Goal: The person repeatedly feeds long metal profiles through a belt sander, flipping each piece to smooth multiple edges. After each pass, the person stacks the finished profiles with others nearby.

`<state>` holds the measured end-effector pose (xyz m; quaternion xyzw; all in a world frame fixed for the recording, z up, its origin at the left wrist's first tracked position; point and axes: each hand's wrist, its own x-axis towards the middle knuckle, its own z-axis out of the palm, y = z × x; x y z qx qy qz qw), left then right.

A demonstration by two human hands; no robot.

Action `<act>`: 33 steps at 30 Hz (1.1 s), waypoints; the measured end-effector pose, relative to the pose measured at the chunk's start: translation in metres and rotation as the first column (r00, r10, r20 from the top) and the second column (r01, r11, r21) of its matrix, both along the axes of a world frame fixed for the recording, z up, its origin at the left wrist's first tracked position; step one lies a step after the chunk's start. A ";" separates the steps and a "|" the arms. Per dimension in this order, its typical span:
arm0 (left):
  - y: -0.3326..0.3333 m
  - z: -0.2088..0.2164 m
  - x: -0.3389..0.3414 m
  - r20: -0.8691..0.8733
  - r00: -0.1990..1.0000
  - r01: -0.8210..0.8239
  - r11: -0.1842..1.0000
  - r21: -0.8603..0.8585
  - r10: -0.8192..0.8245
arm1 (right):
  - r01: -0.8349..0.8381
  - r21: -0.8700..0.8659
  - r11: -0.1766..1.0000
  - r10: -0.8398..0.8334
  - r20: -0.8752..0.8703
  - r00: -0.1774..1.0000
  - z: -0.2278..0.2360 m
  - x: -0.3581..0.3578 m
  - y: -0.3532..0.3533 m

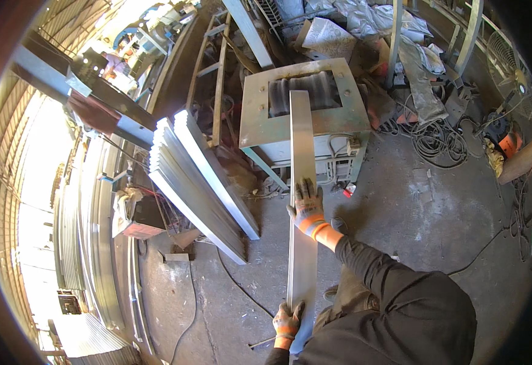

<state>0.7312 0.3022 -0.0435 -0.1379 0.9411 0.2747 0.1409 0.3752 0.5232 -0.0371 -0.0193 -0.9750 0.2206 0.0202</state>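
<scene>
A long, flat silver metal profile [303, 146] runs from near my body to the machine, and its far end lies over the machine's opening. My left hand [287, 322], in a grey and orange work glove, grips the left edge close to the near end. Farther up, my right hand [308, 210] rests on the top face in a matching glove, fingers stretched out and thumb toward the left edge. The green-grey boxy machine [255, 100] has a dark, shiny roller-like part [282, 91] in its top opening, partly covered by the profile.
Left of the machine, a bundle of similar silver profiles [187, 188] leans at a slant. Coiled cables [439, 146] and an orange tool [511, 145] lie at right, near a fan [517, 76]. Thin cables [241, 286] cross the concrete floor. Corrugated sheets [89, 334] lie at lower left.
</scene>
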 end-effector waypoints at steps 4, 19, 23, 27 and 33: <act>-0.001 0.043 0.006 -0.298 0.953 -0.040 0.951 -0.308 -0.056 | 0.293 -0.306 0.906 -0.221 0.249 0.943 0.011 0.027 -0.023; 0.049 -0.023 -0.300 0.151 0.988 -0.115 0.728 0.676 0.017 | -0.026 -0.785 0.619 -0.294 -0.262 0.919 -0.045 -0.271 0.128; 0.117 -0.062 -0.427 0.203 0.967 -0.255 0.589 0.767 0.154 | 0.107 0.193 0.975 -0.046 -0.297 0.954 -0.046 -0.413 0.146; 0.159 -0.095 -0.577 -0.081 0.990 0.143 0.778 0.612 -0.118 | 0.156 0.393 0.906 -0.040 -0.288 0.957 -0.044 -0.545 0.178; 0.180 -0.125 -0.633 -0.390 0.834 0.482 0.860 0.170 -0.390 | 0.098 0.370 0.924 0.015 -0.289 0.957 -0.062 -0.590 0.214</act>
